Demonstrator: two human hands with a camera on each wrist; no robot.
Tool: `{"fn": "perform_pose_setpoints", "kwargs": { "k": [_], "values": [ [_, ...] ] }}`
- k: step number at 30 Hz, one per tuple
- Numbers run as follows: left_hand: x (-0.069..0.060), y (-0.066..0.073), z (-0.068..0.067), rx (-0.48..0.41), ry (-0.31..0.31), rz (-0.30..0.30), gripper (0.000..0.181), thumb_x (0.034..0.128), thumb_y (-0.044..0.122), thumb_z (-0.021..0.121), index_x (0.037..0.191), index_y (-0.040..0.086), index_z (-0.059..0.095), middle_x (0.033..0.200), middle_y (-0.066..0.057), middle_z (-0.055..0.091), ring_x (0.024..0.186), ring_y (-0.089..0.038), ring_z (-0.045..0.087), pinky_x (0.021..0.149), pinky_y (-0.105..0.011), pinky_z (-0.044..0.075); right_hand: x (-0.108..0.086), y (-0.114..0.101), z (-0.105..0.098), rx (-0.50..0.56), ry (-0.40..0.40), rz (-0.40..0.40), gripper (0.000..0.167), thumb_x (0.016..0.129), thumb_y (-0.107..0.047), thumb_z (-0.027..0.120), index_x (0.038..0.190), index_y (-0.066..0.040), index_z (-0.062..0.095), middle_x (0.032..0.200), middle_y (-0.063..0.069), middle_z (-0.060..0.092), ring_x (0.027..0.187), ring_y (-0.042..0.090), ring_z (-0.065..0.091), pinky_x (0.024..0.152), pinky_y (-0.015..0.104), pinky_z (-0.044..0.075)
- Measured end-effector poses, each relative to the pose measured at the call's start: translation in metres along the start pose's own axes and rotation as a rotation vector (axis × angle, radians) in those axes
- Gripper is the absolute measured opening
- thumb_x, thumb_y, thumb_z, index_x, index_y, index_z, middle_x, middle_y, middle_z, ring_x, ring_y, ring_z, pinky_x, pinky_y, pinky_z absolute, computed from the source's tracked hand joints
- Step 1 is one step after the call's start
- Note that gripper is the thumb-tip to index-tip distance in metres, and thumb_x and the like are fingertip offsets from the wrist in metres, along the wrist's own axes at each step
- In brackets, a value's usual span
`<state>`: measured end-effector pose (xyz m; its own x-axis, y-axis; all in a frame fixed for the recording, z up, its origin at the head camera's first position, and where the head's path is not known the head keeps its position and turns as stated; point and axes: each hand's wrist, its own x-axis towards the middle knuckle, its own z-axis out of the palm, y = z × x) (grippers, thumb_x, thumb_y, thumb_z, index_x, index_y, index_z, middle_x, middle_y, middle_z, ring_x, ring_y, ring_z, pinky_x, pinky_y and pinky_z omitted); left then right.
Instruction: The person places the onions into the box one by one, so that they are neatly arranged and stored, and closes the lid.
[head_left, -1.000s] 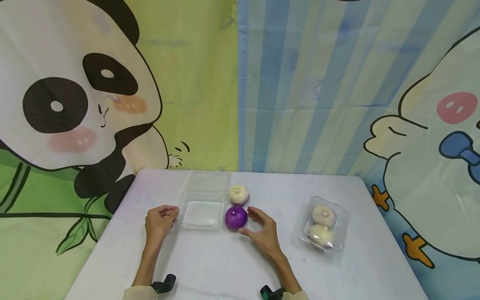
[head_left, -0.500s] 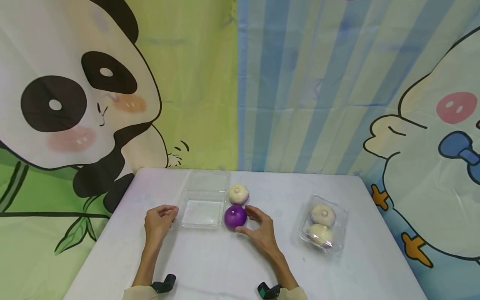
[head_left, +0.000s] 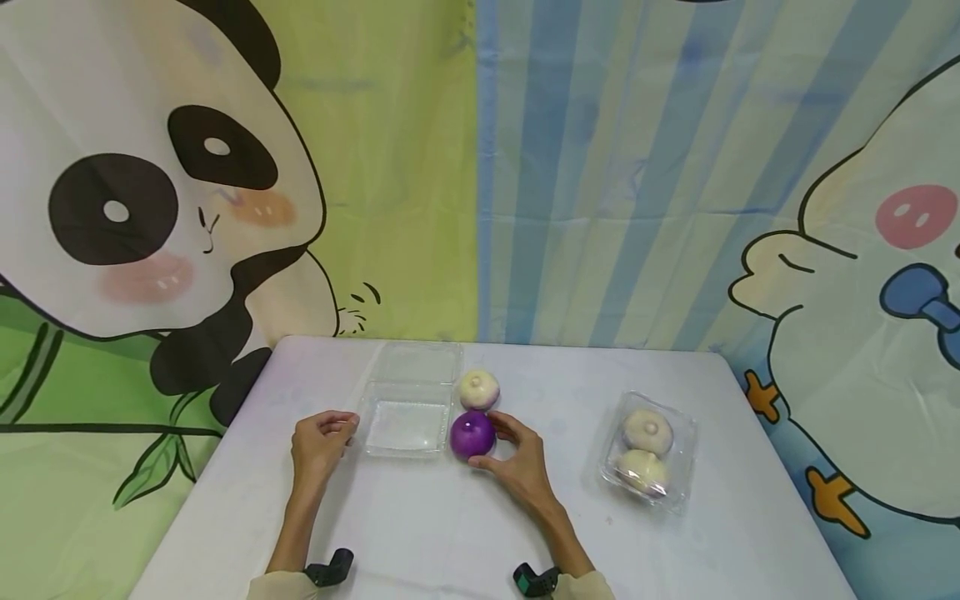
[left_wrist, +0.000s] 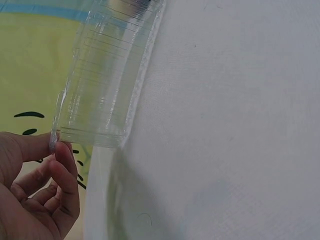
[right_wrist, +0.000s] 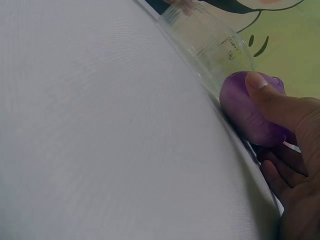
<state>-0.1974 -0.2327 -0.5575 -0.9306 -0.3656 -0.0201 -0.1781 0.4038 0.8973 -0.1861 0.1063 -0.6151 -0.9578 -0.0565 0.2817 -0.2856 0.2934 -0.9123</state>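
Note:
My left hand [head_left: 322, 446] pinches the left rim of an open clear plastic clamshell box [left_wrist: 97, 90] between thumb and fingers. The box's lid [head_left: 417, 363] lies folded back behind it. At the box's right side rests a shiny purple onion [head_left: 472, 434], low on the table. My right hand [head_left: 521, 467] holds it from the right. In the right wrist view the thumb [right_wrist: 257, 81] presses on the onion's side and other fingers are curled below it. Behind the purple onion sits a cream-white bulb [head_left: 478, 389] with a purple tinge.
A second clear box [head_left: 684, 467], closed, stands on the right side of the white table [head_left: 465, 533] with two cream-white bulbs [head_left: 647, 432] inside. A printed cloth backdrop [head_left: 570, 167] with a cartoon panda hangs behind the table's far edge.
My right hand has moved slightly left, closing its thumb and fingers from beside the purple onion onto it. The left hand and the box stay in place.

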Motion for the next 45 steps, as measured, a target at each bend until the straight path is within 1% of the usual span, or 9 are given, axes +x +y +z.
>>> {"fn": "perform_pose_setpoints", "kwargs": {
  "k": [3, 9, 12, 17, 21, 25, 32, 38, 45],
  "values": [
    [0.000, 0.000, 0.001, -0.001, 0.003, 0.004, 0.021, 0.0990, 0.015, 0.080, 0.107, -0.003, 0.081, 0.087, -0.019, 0.081, 0.063, -0.018, 0.073, 0.051, -0.022, 0.053, 0.000, 0.001, 0.000, 0.001, -0.011, -0.011, 0.084, 0.070, -0.017, 0.105, 0.144, -0.004, 0.067, 0.141, 0.011, 0.076, 0.117, 0.028, 0.077, 0.111, 0.041, 0.059],
    [0.001, -0.002, 0.002, 0.002, 0.002, -0.001, 0.020, 0.0985, 0.016, 0.080, 0.107, -0.002, 0.081, 0.086, -0.018, 0.081, 0.065, -0.021, 0.074, 0.051, -0.022, 0.054, 0.002, 0.000, 0.002, 0.020, -0.013, 0.028, 0.085, 0.067, -0.016, 0.107, 0.143, -0.010, 0.070, 0.140, 0.008, 0.076, 0.118, 0.030, 0.077, 0.113, 0.047, 0.058],
    [0.001, -0.004, 0.002, 0.007, -0.001, -0.007, 0.021, 0.0985, 0.017, 0.080, 0.108, -0.002, 0.081, 0.086, -0.017, 0.081, 0.066, -0.022, 0.075, 0.052, -0.022, 0.054, 0.003, 0.000, 0.003, 0.012, -0.008, 0.036, 0.085, 0.066, -0.017, 0.107, 0.143, -0.011, 0.070, 0.138, 0.009, 0.077, 0.117, 0.030, 0.078, 0.113, 0.048, 0.058],
    [0.001, -0.004, 0.002, 0.005, 0.007, -0.006, 0.019, 0.0979, 0.015, 0.081, 0.106, -0.002, 0.081, 0.083, -0.015, 0.080, 0.066, -0.023, 0.074, 0.051, -0.022, 0.054, 0.003, -0.001, 0.004, -0.015, -0.011, 0.040, 0.086, 0.067, -0.019, 0.107, 0.144, -0.011, 0.070, 0.138, 0.008, 0.077, 0.115, 0.025, 0.078, 0.111, 0.042, 0.059],
    [0.001, -0.003, 0.002, 0.009, 0.007, -0.010, 0.019, 0.0989, 0.015, 0.080, 0.107, -0.002, 0.081, 0.085, -0.017, 0.080, 0.067, -0.023, 0.074, 0.052, -0.023, 0.054, 0.003, -0.002, 0.004, -0.043, -0.009, 0.036, 0.086, 0.068, -0.021, 0.106, 0.145, -0.012, 0.069, 0.137, 0.006, 0.078, 0.112, 0.021, 0.077, 0.109, 0.038, 0.059],
    [0.001, -0.003, 0.002, 0.020, 0.004, -0.016, 0.018, 0.0999, 0.015, 0.078, 0.108, -0.001, 0.081, 0.088, -0.019, 0.080, 0.068, -0.022, 0.073, 0.052, -0.023, 0.054, 0.003, -0.004, 0.003, -0.041, -0.004, 0.043, 0.085, 0.069, -0.021, 0.106, 0.146, -0.015, 0.069, 0.135, 0.003, 0.078, 0.111, 0.016, 0.077, 0.110, 0.036, 0.057],
    [0.001, -0.003, 0.002, 0.016, 0.005, -0.021, 0.020, 0.1007, 0.016, 0.078, 0.109, -0.001, 0.080, 0.089, -0.021, 0.080, 0.069, -0.022, 0.073, 0.052, -0.024, 0.054, 0.003, -0.009, -0.001, -0.036, -0.013, 0.052, 0.084, 0.072, -0.023, 0.104, 0.147, -0.016, 0.068, 0.136, 0.003, 0.077, 0.114, 0.018, 0.076, 0.114, 0.042, 0.056],
    [0.003, -0.003, 0.001, 0.017, -0.003, -0.016, 0.020, 0.1005, 0.017, 0.078, 0.110, -0.001, 0.080, 0.091, -0.022, 0.080, 0.069, -0.023, 0.074, 0.053, -0.023, 0.055, 0.005, -0.015, -0.006, -0.006, -0.011, 0.064, 0.083, 0.073, -0.022, 0.104, 0.147, -0.015, 0.067, 0.144, 0.005, 0.074, 0.125, 0.022, 0.075, 0.119, 0.047, 0.054],
    [0.004, -0.003, 0.001, 0.013, -0.017, -0.016, 0.020, 0.0998, 0.016, 0.078, 0.109, -0.001, 0.080, 0.086, -0.018, 0.080, 0.069, -0.023, 0.074, 0.052, -0.023, 0.054, 0.006, -0.019, -0.009, -0.008, -0.015, 0.024, 0.082, 0.076, -0.023, 0.102, 0.148, -0.010, 0.066, 0.147, 0.009, 0.072, 0.128, 0.029, 0.074, 0.117, 0.054, 0.055]
  ]
}}
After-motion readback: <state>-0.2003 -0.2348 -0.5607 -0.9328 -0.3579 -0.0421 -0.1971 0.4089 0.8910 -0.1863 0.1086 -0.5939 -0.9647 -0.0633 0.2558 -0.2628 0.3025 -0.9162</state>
